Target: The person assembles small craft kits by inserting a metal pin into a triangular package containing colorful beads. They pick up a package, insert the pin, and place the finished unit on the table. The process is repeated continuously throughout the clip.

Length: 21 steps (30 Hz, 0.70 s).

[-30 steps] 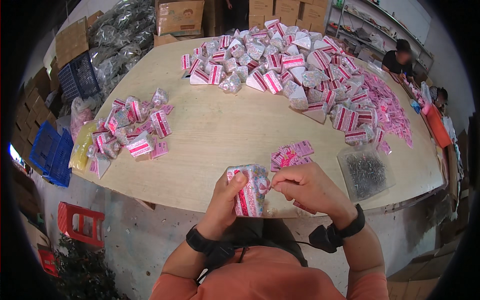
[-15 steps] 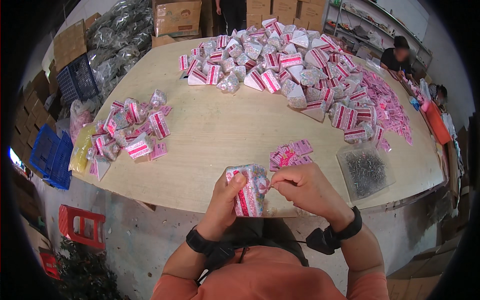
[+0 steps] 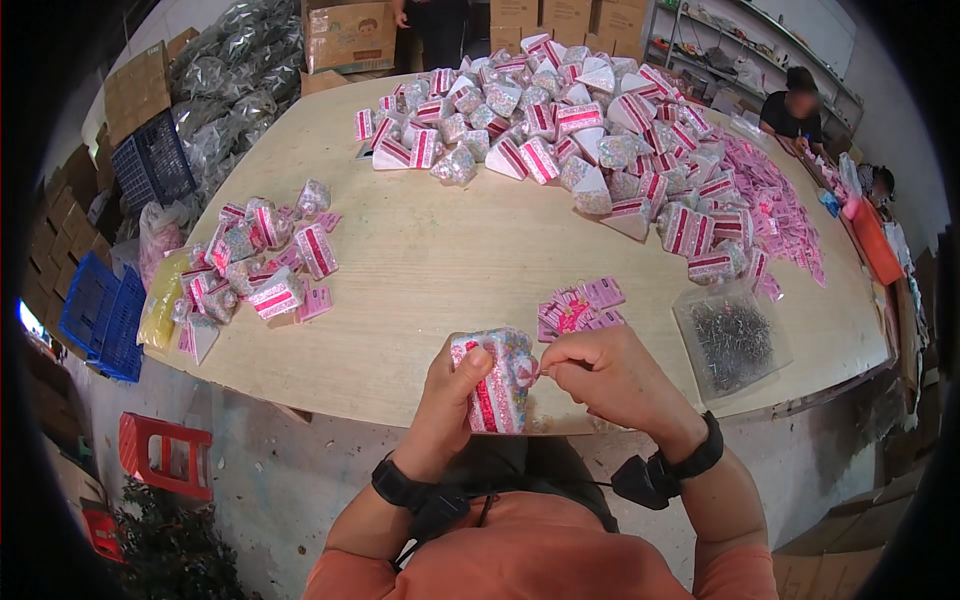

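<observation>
A glittery toy cake slice [image 3: 503,385], white and pink with a dark pink stripe, is held upright at the table's near edge. My left hand [image 3: 450,395] wraps round its left side, the thumb across the striped face. On its right side is a small pale pink and white knob [image 3: 526,371]. My right hand [image 3: 610,380] is closed in a pinch right beside this knob; what sits between the fingertips is too small to make out. Just beyond my right hand lies a small pile of pink printed cards [image 3: 582,308].
A clear tray of small metal pins [image 3: 733,345] stands at right. A big heap of cake slices [image 3: 540,120] covers the far side, with pink cards [image 3: 775,210] beside it. More slices [image 3: 255,255] lie at left, near a yellow bag [image 3: 164,300]. A person [image 3: 795,110] sits far right.
Both my hands and the cake slice stay almost still. At the far edge, the standing person has shifted, and a hand now shows there.
</observation>
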Available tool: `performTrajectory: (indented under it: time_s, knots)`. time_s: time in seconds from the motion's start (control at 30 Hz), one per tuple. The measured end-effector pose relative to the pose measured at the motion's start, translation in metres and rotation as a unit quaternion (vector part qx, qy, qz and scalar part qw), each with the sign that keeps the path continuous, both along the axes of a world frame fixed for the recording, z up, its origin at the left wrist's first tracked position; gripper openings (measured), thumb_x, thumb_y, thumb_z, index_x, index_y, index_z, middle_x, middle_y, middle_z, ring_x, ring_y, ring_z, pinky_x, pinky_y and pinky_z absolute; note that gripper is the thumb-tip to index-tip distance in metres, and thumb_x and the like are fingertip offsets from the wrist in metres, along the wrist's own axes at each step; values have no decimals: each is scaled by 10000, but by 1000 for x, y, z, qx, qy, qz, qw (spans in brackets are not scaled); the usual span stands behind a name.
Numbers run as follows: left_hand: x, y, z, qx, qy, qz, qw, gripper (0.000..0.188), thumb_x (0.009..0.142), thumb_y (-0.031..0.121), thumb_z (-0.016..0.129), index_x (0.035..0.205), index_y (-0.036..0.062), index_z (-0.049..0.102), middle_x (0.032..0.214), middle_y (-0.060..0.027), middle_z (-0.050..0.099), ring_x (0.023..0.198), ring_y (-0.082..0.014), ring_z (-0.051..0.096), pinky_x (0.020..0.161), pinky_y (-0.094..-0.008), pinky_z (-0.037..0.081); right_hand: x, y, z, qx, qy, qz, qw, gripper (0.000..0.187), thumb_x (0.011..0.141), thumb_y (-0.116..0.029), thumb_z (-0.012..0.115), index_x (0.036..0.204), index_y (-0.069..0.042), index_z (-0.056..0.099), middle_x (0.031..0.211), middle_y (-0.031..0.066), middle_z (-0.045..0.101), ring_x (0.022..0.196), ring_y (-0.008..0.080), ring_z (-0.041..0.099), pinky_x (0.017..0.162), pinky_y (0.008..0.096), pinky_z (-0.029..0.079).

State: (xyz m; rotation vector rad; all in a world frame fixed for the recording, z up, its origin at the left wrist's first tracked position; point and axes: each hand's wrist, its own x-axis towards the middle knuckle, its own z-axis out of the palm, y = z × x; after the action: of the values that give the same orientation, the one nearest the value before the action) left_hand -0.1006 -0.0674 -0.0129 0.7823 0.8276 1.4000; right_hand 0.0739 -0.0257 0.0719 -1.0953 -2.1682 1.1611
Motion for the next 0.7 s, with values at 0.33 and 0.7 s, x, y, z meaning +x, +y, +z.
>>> performTrajectory:
  time_s: [0.33,0.7]
  knots:
    - [-2,2,-11,20,77,61,995,568,798,422,631,1110,-19,456,1007,-132,591,871,-192,613,751,-322,509,-5,-2,-22,161,-15,-23,987,127,791,-121,509,786,-55,618,669,154,582,620,334,576,557,402,439]
    - [-2,5,-14,29,128,110,985,539,791,359,640,1085,-30,410,980,-147,576,839,-186,609,734,-314,514,-10,2,-34,90,26,-45,995,143,810,-149,532,777,-28,601,573,108,551,517,244,558,483,360,414]
